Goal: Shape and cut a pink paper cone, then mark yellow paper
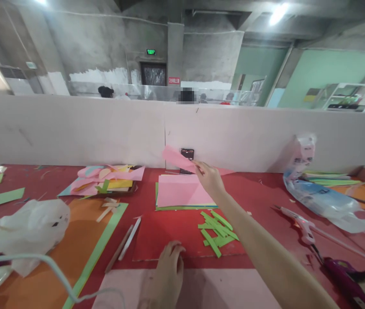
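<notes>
Pink paper [175, 156] is pinched by R hand [209, 177], phone [188, 152] ptly hidden behind; L hand's [170, 264] grip can't be told.

The bare right forearm [262, 238] slants in from the near right toward the far middle, where the right hand [208, 175] pinches at its fingertips. The left hand [170, 262] sits nearer and further left, palm down, fingers loosely curled.

Pink paper [176, 158] aslant in midair
</notes>
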Demonstrator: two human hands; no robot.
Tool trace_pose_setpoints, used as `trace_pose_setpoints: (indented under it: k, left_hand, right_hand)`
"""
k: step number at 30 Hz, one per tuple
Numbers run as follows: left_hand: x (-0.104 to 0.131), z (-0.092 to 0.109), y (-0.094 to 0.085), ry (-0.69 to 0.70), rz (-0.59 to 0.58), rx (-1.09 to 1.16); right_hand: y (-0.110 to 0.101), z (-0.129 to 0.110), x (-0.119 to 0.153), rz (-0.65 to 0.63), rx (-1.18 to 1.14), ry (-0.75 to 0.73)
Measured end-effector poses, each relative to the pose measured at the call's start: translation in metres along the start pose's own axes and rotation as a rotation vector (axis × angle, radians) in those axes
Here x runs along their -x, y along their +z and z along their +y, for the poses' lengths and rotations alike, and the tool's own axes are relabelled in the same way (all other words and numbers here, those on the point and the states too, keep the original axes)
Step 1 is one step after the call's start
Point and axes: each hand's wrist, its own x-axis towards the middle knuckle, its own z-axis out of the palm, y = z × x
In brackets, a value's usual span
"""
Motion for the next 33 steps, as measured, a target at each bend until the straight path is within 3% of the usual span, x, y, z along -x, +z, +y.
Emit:
trace_pose_setpoints:
  k: [2,6,8,10,14,19,22,26,30,33]
  left_hand:
    - [0.002,-0.001,0.002,0.057,0.048,-0.006]
    - [0.002,0.002,-0.004,0.081,0.032,0.043]
    - [-0.001,0.005,-0.01,0.039,-0.004,0.098]
    - [-0.004,0.007,-0.015,-0.044,-0.03,0.154]
    - [-0.012,0.01,-0.022,-0.238,-0.069,0.269]
    - [-0.02,0.007,-0.021,-0.525,0.006,0.47]
    - [-0.023,0.001,-0.018,-0.517,0.088,0.606]
    - [-0.024,-0.001,-0.021,-0.478,0.318,0.683]
    - [-0.023,0.008,-0.037,-0.42,0.409,0.617]
    - [-0.023,0.014,-0.048,-0.348,0.453,0.41]
  right_hand:
    - [-0.012,-0.011,0.011,0.024,-0.06,-0.038]
    - [-0.034,-0.036,0.047,0.081,-0.181,-0.038]
    - [-0.04,-0.044,0.07,-0.01,-0.241,0.028]
    - [-0.041,-0.046,0.095,-0.047,-0.293,0.174]
    - [-0.023,-0.03,0.146,0.009,-0.334,0.536]
    - [-0.007,-0.006,0.195,-0.014,-0.352,0.723]
    - [-0.011,-0.005,0.21,-0.07,-0.415,0.791]
    - [-0.017,-0.011,0.217,-0.09,-0.448,0.752]
    - [-0.013,-0.012,0.222,-0.077,-0.428,0.728]
    - [-0.009,-0.008,0.225,-0.061,-0.414,0.713]
